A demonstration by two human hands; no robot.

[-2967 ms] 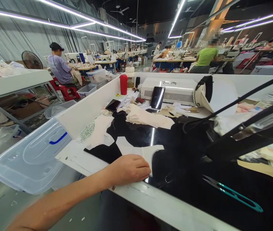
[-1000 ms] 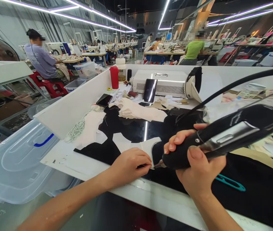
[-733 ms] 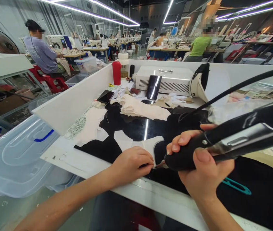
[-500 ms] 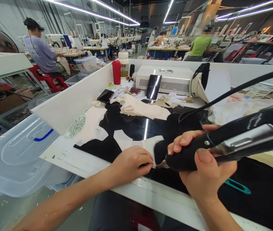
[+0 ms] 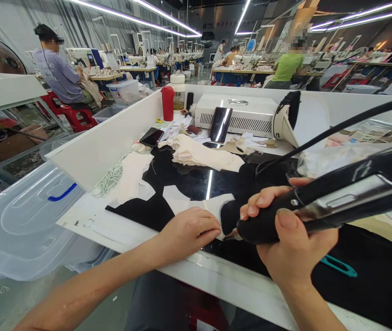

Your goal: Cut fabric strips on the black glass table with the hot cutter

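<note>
My left hand (image 5: 191,232) lies at the near edge of a white cut fabric piece (image 5: 213,205), thumb and fingers pinched together on its lower right end. The piece lies flat on a black, glossy work surface (image 5: 196,179). My right hand (image 5: 296,243) is wrapped round a black corded hand tool (image 5: 348,193) with a long silver lever on its side. My right thumb rests by the lever's end. The tool's narrow tip (image 5: 231,235) meets the corner of the piece beside my left fingertips. My hands partly hide this contact.
A stack of pale fabric pieces (image 5: 203,155) lies beyond, with another pale piece (image 5: 130,177) and coiled light-green cord (image 5: 108,179) at left. Behind are a phone (image 5: 221,124), red cup (image 5: 167,103) and white vented box (image 5: 237,112). A teal tool (image 5: 340,266) lies right; a lidded bin (image 5: 26,220) stands left.
The tool and my right hand have shifted very slightly left and down. My left hand stays at the corner of the white piece, its fingers a little closer together.
</note>
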